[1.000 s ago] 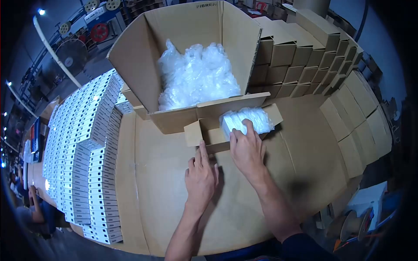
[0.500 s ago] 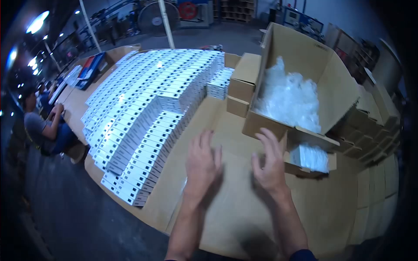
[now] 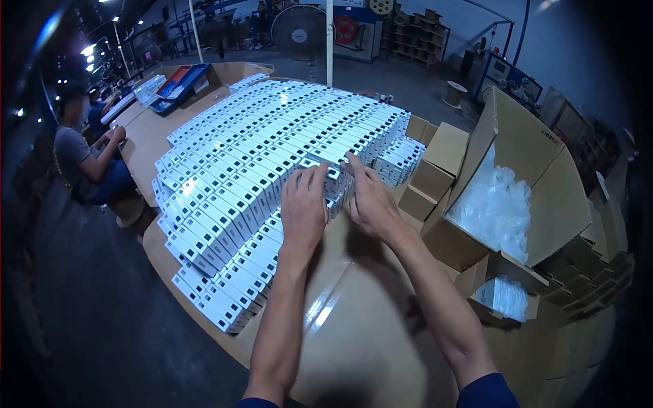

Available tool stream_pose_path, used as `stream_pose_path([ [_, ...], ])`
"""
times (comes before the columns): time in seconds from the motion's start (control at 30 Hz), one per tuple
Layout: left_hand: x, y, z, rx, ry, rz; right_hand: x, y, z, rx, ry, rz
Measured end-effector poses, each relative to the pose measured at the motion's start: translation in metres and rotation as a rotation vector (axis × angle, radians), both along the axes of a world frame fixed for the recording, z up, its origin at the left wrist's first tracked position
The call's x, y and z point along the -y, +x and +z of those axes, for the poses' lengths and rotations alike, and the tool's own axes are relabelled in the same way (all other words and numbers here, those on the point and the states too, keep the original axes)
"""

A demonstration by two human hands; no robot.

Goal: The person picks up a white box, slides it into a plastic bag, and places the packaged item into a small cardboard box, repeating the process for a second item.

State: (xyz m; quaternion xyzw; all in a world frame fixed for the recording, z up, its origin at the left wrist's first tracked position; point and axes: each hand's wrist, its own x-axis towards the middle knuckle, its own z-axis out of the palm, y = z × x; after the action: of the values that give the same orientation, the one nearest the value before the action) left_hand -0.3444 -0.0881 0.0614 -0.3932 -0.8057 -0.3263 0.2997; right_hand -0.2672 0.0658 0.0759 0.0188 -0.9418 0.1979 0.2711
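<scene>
Many slim white boxes point(image 3: 224, 197), each with a small dark square on top, stand packed in stepped rows on the cardboard-covered table point(image 3: 360, 333). Both my hands are at the inner edge of this stack, where the rows step down. My left hand point(image 3: 304, 211) has its fingers curled over the tops of the boxes there. From the right side my right hand point(image 3: 373, 204) closes in, fingertips on the same small group. A white box point(image 3: 332, 174) shows between the hands; the palms hide the rest of the group.
To the right stands a large open carton point(image 3: 544, 183) with clear plastic bags point(image 3: 495, 207) inside. A small open carton point(image 3: 476, 279) in front holds plastic-wrapped white boxes point(image 3: 503, 299). Closed brown boxes point(image 3: 439, 163) sit beside the stack. A seated person point(image 3: 92, 156) works at far left.
Both hands have moved forward from over the bare cardboard to the white boxes and closed on some at the stack's edge. The camera view has turned right.
</scene>
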Motion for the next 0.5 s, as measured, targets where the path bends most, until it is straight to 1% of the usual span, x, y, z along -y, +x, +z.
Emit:
stream_pose_path([
  [0.07,0.004,-0.002,-0.003,-0.008,-0.014,0.013,-0.002,-0.001,-0.002,-0.009,-0.006,0.005],
  [0.1,0.003,-0.001,-0.003,-0.008,0.044,0.021,-0.001,-0.001,-0.002,0.001,-0.015,0.006],
  [0.2,0.010,0.000,-0.001,0.021,0.047,0.027,0.002,0.000,0.000,0.025,-0.055,0.010],
  [0.27,0.013,0.003,-0.002,0.010,0.114,0.013,0.003,0.001,0.001,0.036,-0.097,0.012],
  [0.37,0.024,0.021,0.005,0.048,0.172,-0.012,0.009,0.016,0.003,-0.225,0.085,-0.045],
  [0.47,0.033,0.051,0.009,0.066,0.254,-0.113,0.032,0.062,0.017,0.082,-0.744,0.045],
  [0.5,0.034,0.065,0.007,0.074,0.275,-0.150,0.031,0.074,0.008,0.132,-0.927,0.123],
])
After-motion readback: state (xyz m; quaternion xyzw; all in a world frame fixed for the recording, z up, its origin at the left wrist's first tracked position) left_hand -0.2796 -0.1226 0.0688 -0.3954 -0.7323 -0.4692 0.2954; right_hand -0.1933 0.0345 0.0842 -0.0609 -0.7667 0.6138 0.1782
